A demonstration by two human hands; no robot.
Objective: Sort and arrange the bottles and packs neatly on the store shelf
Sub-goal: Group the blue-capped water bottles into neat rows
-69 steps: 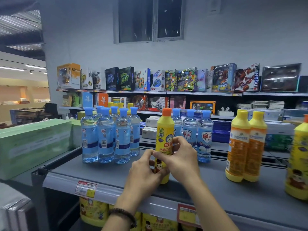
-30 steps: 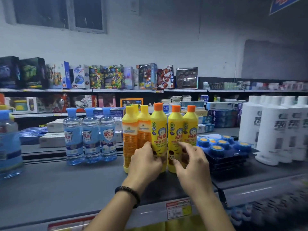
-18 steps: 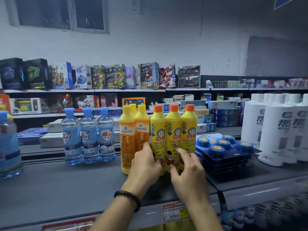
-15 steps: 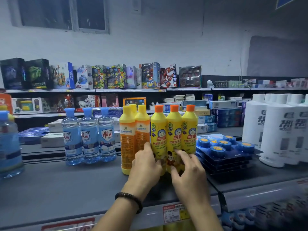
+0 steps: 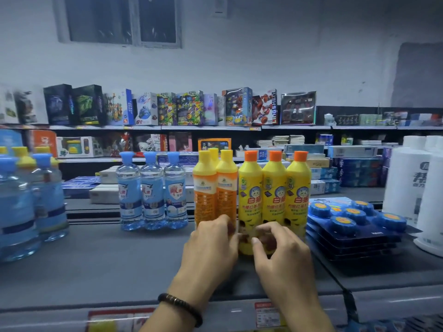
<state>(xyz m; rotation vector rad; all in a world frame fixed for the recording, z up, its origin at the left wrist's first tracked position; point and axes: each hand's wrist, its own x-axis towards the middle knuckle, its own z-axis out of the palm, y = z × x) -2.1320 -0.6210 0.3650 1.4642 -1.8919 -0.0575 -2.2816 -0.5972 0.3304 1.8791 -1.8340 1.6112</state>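
Note:
Three yellow bottles with orange caps (image 5: 274, 188) stand in a row on the grey shelf (image 5: 107, 259). The leftmost yellow bottle (image 5: 250, 188) touches two orange bottles with yellow caps (image 5: 205, 190). My left hand (image 5: 211, 245) wraps the foot of that leftmost bottle from the left. My right hand (image 5: 282, 257) presses curled fingers against the same bottle's base from the right and hides the bottom of the middle one. Three blue water bottles (image 5: 151, 195) stand to the left of the orange pair.
A stack of blue blister packs (image 5: 347, 219) lies right of the yellow row, and white bottles (image 5: 407, 183) stand beyond it. More water bottles (image 5: 19, 207) sit at the far left. Price tags (image 5: 266, 312) line the shelf's front edge. Toy boxes fill the back shelves.
The yellow bottle was carried right and set down beside the orange pair. In the last half second my right fingers curled in at its base; the bottles stayed put.

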